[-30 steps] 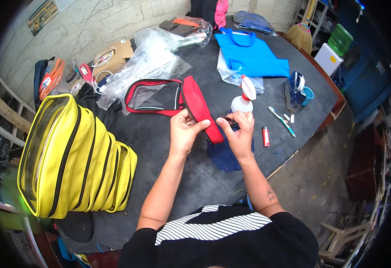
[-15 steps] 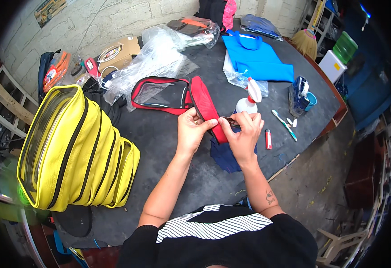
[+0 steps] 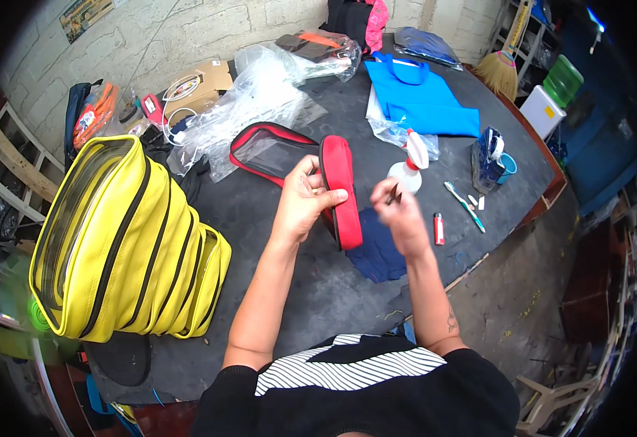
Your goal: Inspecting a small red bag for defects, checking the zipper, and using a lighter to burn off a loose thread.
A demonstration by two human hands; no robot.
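Note:
My left hand [image 3: 304, 200] grips a red pouch [image 3: 341, 193] with a dark zipper along its edge, thumb on the red side and fingers behind. The pouch's clear-windowed flap [image 3: 271, 149] with red trim lies folded out to the left. To the right of the pouch and apart from it, my right hand [image 3: 406, 222] is closed on a small dark tool [image 3: 395, 192], its tip poking up; motion blurs its kind. Below the pouch lies a folded navy cloth [image 3: 378, 251]. Just beyond my right hand stands a white spray bottle [image 3: 408, 175] with a red and white trigger.
Several nested yellow zippered cases [image 3: 122, 247] stand at the left. Clear plastic bags [image 3: 260, 95] and a blue tote bag [image 3: 424, 98] lie at the back. Rightward are a red lighter [image 3: 438, 229], a toothbrush [image 3: 465, 208] and a blue cup [image 3: 507, 167]. The table's edge [image 3: 471, 271] runs along the right.
My right hand has come off the pouch and moved slightly down and right with the small dark tool. The pouch has turned more upright in my left hand.

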